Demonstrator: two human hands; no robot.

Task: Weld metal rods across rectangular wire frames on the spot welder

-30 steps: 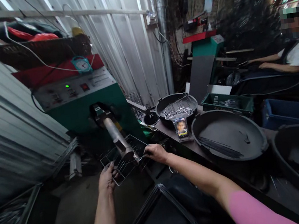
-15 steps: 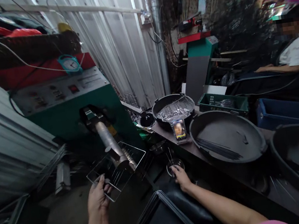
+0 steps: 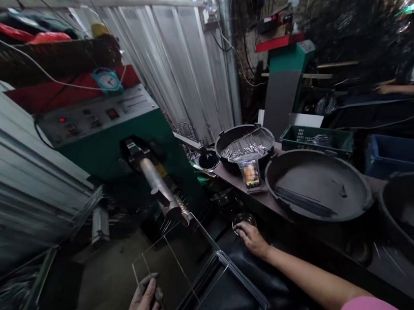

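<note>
Head view: the left hand (image 3: 141,305) is pinching a thin wire frame (image 3: 181,269), thumb and fingers clamped on its near side. The frame is stretching up and to the right of that hand, its far corner ending just beside the tip of a metal cylinder (image 3: 154,179); whether they are touching is impossible to tell. To the right, the right hand (image 3: 253,241) is hovering at the rim of a small bowl (image 3: 243,217), fingers bent, and whether they are gripping anything is unclear.

By its looks, the frame is going to be handling as something light and stiff, springing a little along its long sides. The bare wire is probably smooth enough to be twisting between the fingertips, and its joints are likely weaker than its rods. Pinching the outer wire close to a corner should be steadier than holding a thin crossbar.

Between the hands and nearer the body, a stack of dark frames (image 3: 243,278) is lying. Beyond the left hand a green machine (image 3: 114,155) is standing; beyond the right hand, a tabletop (image 3: 234,181) is carrying a phone (image 3: 250,173) and a wide round tray (image 3: 309,171).
</note>
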